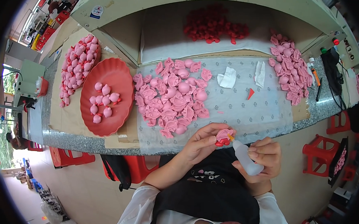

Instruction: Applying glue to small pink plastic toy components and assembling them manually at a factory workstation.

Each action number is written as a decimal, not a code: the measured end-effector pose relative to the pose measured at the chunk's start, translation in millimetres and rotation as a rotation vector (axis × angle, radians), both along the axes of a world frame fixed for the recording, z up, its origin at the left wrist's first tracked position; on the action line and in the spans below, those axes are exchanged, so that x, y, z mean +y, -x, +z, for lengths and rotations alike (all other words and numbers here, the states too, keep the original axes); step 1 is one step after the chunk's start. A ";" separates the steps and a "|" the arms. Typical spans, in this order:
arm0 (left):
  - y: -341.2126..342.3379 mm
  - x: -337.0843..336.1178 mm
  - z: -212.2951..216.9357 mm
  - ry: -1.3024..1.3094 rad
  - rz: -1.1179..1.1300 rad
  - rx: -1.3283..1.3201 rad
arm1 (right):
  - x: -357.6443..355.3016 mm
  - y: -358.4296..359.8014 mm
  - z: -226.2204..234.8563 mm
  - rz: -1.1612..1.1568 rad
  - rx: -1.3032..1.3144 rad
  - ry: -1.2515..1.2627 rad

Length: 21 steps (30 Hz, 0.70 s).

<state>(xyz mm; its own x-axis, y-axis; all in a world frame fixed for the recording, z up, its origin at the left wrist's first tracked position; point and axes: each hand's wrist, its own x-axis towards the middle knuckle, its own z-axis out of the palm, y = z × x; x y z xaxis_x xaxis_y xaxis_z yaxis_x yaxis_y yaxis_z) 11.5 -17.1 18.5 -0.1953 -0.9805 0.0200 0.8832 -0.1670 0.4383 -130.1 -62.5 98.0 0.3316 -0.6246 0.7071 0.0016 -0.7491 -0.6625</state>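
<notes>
My left hand (202, 142) pinches a small pink toy piece with a red part (223, 136) just above my lap, at the near edge of the workbench. My right hand (262, 157) grips a small white squeeze bottle (246, 157), tilted so that its orange nozzle touches the pink piece. Directly beyond my hands lies a heap of pink toy halves (172, 96) on a clear plastic sheet (244, 107).
A red oval tray (120, 76) holding several assembled pink pieces stands at the left, beside another pile of pink pieces (77, 64). Red parts (214, 26) lie at the back, more pink halves (289, 67) at the right. Red stools (321, 154) stand under the bench edge.
</notes>
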 end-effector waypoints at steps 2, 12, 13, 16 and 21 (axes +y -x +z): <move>-0.8 -0.1 0.4 -0.001 0.006 -0.005 | -1.7 0.6 -0.6 -0.021 -0.004 0.006; -2.5 -1.3 -2.0 -0.004 0.026 -0.002 | -2.6 5.5 -2.4 -0.032 0.073 -0.016; -2.5 -1.2 -3.0 -0.002 0.026 0.012 | -2.9 5.6 -3.2 -0.027 0.066 -0.019; -2.7 -0.9 -3.3 -0.011 0.021 0.035 | -3.0 5.9 -4.2 -0.029 0.051 -0.025; -1.9 -1.7 -2.2 -0.005 0.018 0.054 | -2.7 7.1 -6.6 -0.041 0.040 -0.034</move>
